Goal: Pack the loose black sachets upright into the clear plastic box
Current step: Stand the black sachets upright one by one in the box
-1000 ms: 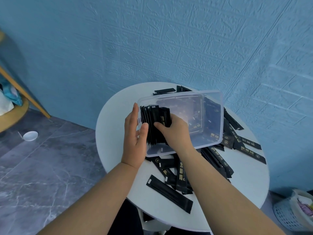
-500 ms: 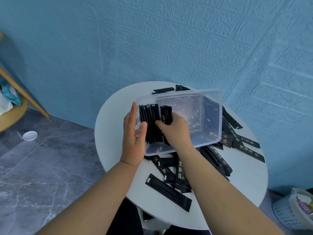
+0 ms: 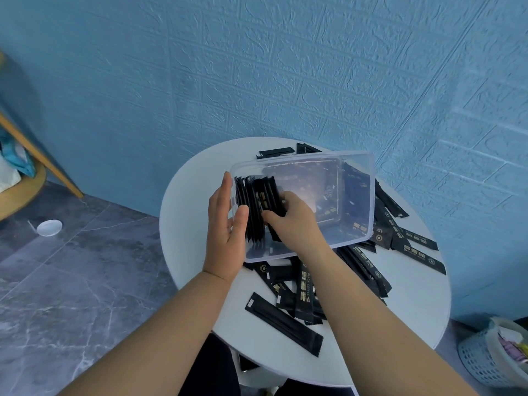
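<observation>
I'm seeing loose black sachets (image 3: 285,321) lying flat just in front of the clear plastic box (image 3: 369,201), nearer the right hand (image 3: 294,224). That hand is gripping the on-edge sachet stack (image 3: 254,207) at the box's left end, long axes running front-to-back. The left hand (image 3: 224,224) is bracing flat-fingered outside that wall.

Upright sachets (image 3: 258,210) in tilted clear box (image 3: 358,195)
</observation>
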The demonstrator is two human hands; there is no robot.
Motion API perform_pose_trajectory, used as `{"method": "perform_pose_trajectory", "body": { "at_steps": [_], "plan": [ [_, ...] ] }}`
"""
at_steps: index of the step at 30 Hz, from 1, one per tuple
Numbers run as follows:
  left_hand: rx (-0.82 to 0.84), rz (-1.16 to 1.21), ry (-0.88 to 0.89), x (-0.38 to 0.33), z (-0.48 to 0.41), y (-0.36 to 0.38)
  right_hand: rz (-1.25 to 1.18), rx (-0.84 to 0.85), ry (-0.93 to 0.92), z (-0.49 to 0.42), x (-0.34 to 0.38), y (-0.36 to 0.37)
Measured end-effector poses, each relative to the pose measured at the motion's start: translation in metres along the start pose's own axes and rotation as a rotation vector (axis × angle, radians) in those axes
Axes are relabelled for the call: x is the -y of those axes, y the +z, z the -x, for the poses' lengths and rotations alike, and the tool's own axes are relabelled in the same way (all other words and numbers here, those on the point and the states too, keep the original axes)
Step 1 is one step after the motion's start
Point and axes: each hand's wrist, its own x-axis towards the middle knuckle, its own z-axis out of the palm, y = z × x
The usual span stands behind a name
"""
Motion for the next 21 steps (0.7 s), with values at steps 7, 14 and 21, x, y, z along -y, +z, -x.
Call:
{"method": "perform_pose_trajectory", "body": {
  "at_steps": [7, 14, 21],
  "plan": [
    [0.005, 0.007, 0.002, -0.0002, 0.0003, -0.0002, 0.061, -0.090, -0.033, 0.0007, -0.0045, -0.0019],
    [0.007, 0.014, -0.008, -0.0004, -0.0003, -0.0006, 0.024, -0.076, -0.046, 0.0050, -0.0036, -0.0025],
    [0.008, 0.012, -0.007, 0.0020, -0.0011, -0.0005, 0.078, -0.103, -0.064, 0.0010, -0.0087, -0.0034]
  ]
}}
